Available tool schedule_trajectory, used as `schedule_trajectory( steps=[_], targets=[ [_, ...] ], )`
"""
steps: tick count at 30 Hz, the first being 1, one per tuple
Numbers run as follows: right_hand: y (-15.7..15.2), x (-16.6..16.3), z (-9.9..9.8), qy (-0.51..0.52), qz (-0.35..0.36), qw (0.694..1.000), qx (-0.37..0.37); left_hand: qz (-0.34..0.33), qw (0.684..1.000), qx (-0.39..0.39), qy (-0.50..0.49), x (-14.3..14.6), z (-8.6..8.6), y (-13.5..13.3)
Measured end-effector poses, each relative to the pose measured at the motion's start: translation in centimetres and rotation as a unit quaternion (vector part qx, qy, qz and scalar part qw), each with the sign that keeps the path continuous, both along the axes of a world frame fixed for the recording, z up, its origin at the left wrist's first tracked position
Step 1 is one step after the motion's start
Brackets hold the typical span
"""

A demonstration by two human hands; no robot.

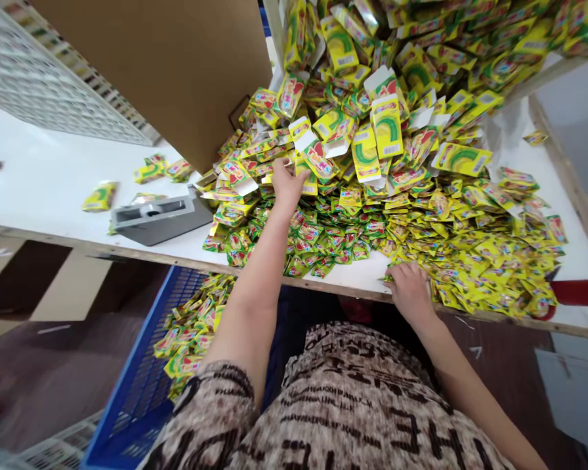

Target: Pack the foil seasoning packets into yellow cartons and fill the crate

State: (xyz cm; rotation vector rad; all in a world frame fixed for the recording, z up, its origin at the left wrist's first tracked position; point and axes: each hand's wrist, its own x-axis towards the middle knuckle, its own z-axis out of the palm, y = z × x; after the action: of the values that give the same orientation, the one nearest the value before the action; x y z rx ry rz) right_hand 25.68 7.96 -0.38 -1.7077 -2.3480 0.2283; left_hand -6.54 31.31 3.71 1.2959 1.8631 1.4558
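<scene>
My left hand (288, 184) reaches into the heap of small yellow printed cartons, its thumb and fingers apart. Beside the thumb lies a yellow carton (310, 185), and a carton with a raised white flap (319, 160) is just above it. Near the table's front edge, my right hand (410, 290) is closed, with a small green packet (388, 277) showing at its fingertips. Between the hands spreads a pile of small green packets (308, 232). Flat yellow packets (490, 267) are piled to the right of my right hand.
A large brown cardboard box (176, 65) and a white plastic basket (68, 78) stand at the back left. The grey tape dispenser (161, 219) sits near the front edge. Below the white table (44, 170), a blue crate (142, 339) holds packets. More cartons (421, 65) fill the back.
</scene>
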Motion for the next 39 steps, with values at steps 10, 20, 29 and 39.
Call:
schedule_trajectory(
  steps=[10,20,29,39],
  targets=[
    [0.2,2.4,-1.9,0.078,-0.137,0.986,-0.051,-0.269,0.927,0.135,0.223,7.3,0.4,-12.3],
    [0.5,2.6,3.3,0.389,-0.291,0.864,0.134,-0.4,0.864,-0.031,0.306,19.1,-4.0,-19.4],
    [0.8,1.0,0.7,0.269,-0.213,0.939,0.031,-0.258,0.917,-0.09,0.29,21.6,-6.9,-20.8],
    [3.3,1.2,4.3,0.183,0.056,0.972,-0.136,-0.434,0.896,-0.093,-0.012,15.3,-5.0,-19.9]
  ],
)
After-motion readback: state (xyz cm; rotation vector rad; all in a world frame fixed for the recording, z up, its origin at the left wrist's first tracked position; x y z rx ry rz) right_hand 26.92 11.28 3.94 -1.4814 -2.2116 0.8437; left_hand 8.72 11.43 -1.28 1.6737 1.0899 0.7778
